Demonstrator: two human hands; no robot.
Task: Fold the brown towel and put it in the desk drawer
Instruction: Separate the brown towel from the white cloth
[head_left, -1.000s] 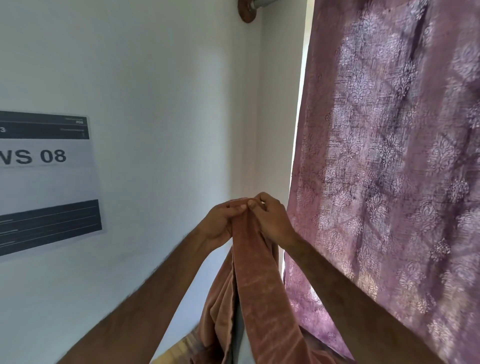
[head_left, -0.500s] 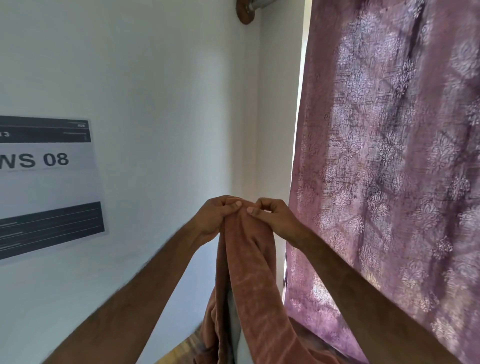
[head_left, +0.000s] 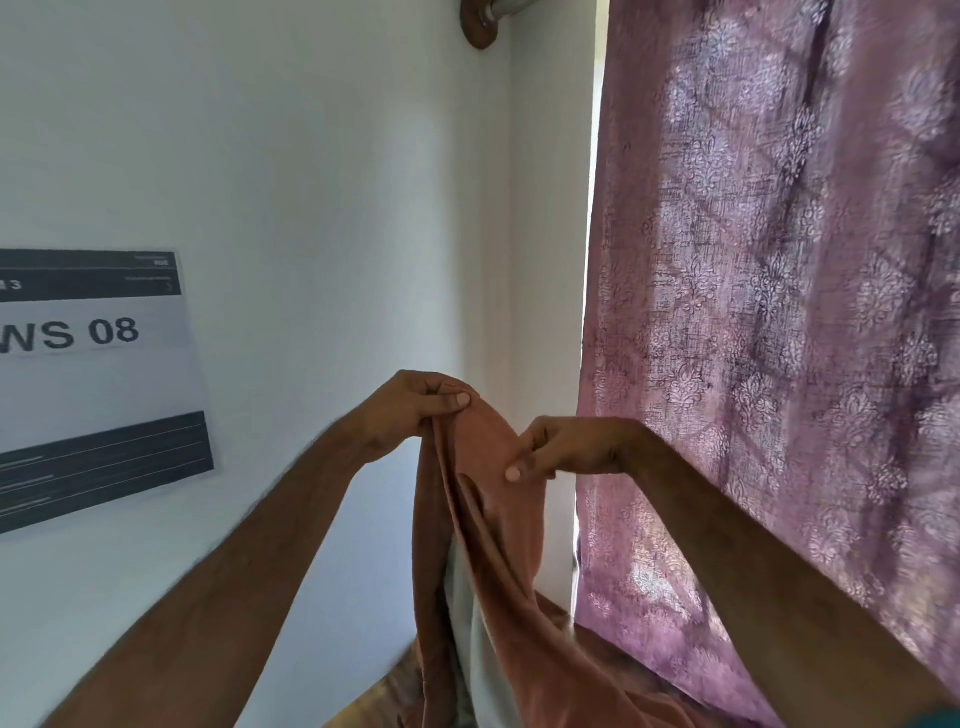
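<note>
The brown towel (head_left: 493, 561) hangs in long folds from both hands, held up in front of the white wall, and runs down out of the bottom of the view. My left hand (head_left: 415, 405) pinches its top edge between thumb and fingers. My right hand (head_left: 571, 449) grips the towel a little lower and to the right, thumb pressed on the cloth. The two hands are a short way apart. The desk drawer is out of view.
A mauve patterned curtain (head_left: 779, 338) hangs close on the right, its edge just behind my right hand. A printed sign reading "WS 08" (head_left: 93, 374) is stuck on the wall at left. A curtain rod bracket (head_left: 483, 23) sits at the top.
My hands, pinched together at the towel's top a second ago, have parted. The right hand has slid down and to the right along the cloth, while the left keeps the top edge.
</note>
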